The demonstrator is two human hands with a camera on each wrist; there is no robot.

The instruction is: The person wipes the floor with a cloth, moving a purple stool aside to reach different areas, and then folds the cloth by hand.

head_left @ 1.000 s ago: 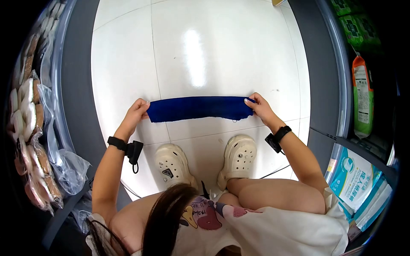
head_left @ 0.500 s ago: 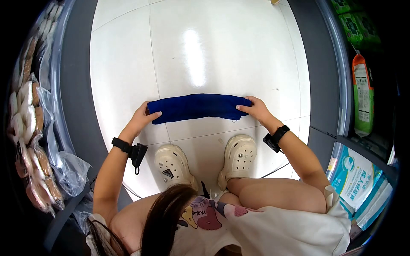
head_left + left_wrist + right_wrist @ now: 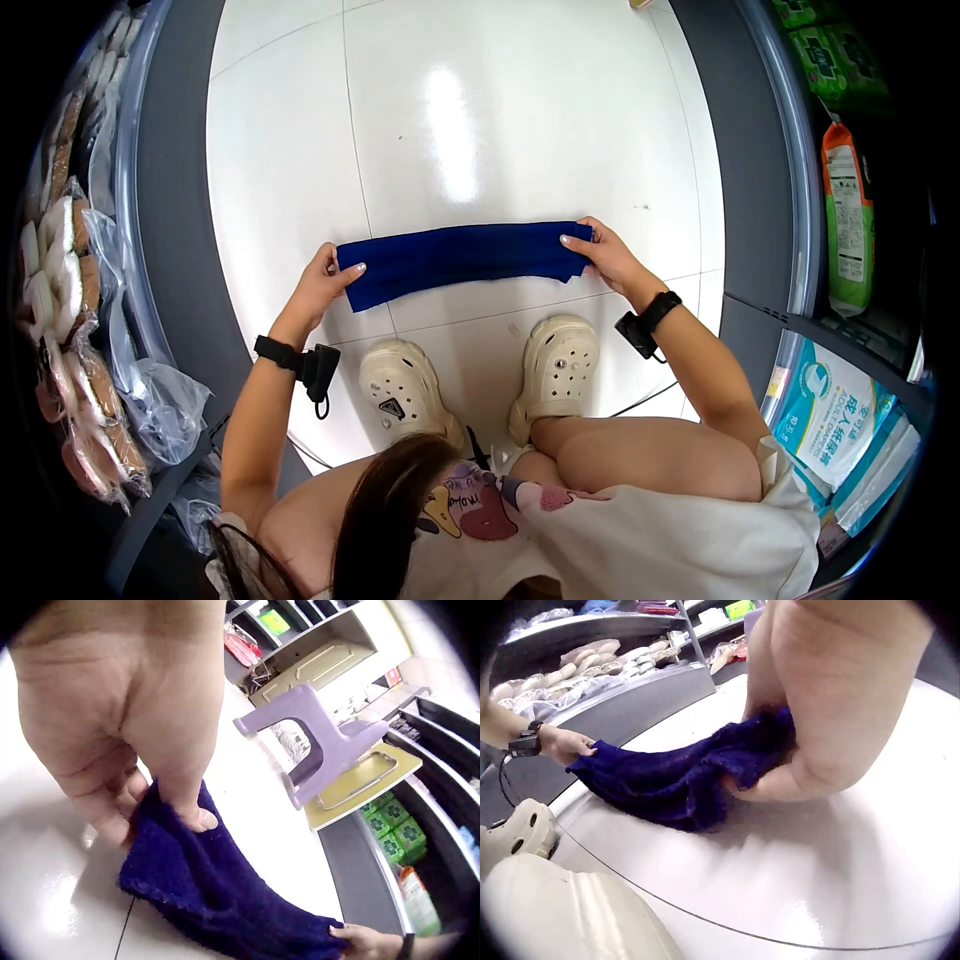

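Note:
A dark blue cloth, fuzzy like a towel [image 3: 460,258], stretches as a long folded strip between my two hands, above the white floor. My left hand [image 3: 322,285] pinches its left end, thumb on top and fingers beneath. At the opposite end my right hand [image 3: 610,258] pinches the cloth the same way, thumb over the top edge. In the left wrist view the cloth [image 3: 217,877] sags and creases away from the left thumb. The right wrist view shows folded layers of the cloth [image 3: 682,780] bunched near the right thumb; the right fingertips behind it are partly hidden.
Cream clogs [image 3: 408,385] stand on the tiled floor [image 3: 520,130] just below the cloth. Shelves flank both sides, with bagged slippers [image 3: 70,300] at left and packs of diapers [image 3: 835,420] at right. A purple stool [image 3: 315,742] and a folding table [image 3: 367,784] stand farther off.
The left thumb has come over the cloth's top face, and the left end has dropped slightly toward the body. The right hand has shifted its pinch a little along the right end.

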